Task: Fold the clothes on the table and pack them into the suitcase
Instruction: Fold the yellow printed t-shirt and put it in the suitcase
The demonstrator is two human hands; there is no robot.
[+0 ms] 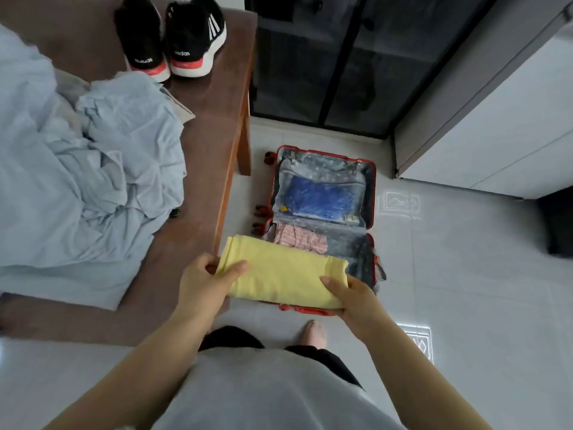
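A folded yellow garment (282, 271) hangs in the air over the near half of an open red suitcase (370, 193) on the floor. My left hand (206, 282) grips its left end, thumb on top. My right hand (356, 297) grips its right near corner. Inside the suitcase lie a pink striped garment (299, 238) in the near half and a blue item (319, 198) behind a mesh cover in the far half. A crumpled light blue garment (102, 169) lies on the brown table (214, 97) at left.
Black sneakers (172, 35) stand at the table's far end. A small dark object (175, 213) lies by the blue cloth. A dark glass door (341, 57) is beyond the suitcase, a white cabinet (496, 128) at right. My foot (313, 333) is on the tiled floor.
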